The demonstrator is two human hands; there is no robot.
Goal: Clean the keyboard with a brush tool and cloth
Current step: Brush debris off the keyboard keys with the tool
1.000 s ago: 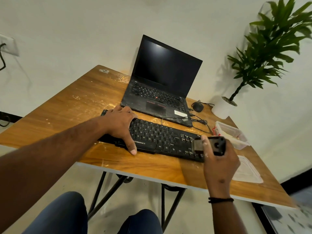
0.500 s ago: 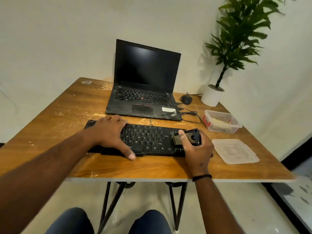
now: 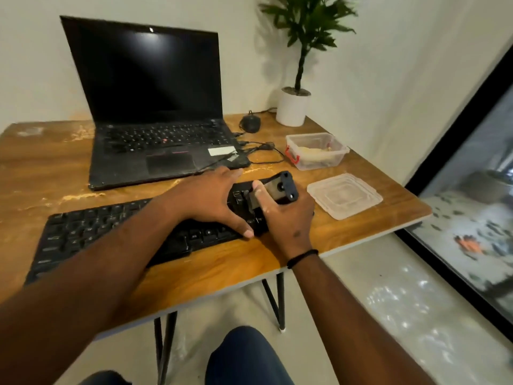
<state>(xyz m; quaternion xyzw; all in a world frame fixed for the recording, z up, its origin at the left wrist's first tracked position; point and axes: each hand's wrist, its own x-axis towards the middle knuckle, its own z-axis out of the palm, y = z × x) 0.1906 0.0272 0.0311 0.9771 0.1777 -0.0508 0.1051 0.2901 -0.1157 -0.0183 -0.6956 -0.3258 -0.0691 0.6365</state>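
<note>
Black keyboard [image 3: 111, 232] under flat, spread left hand [image 3: 211, 198], right hand [image 3: 286, 218] gripping brush tool [image 3: 277, 190]

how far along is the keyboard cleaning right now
Early to midway, by the look of it. Done: the container is open with its lid set beside it, and the brush tool is out. In hand: the right hand grips the brush tool at the right end of the keyboard, while the left hand lies flat on the keys. Left: the cloth wipe; no cloth is clearly in view.
</note>
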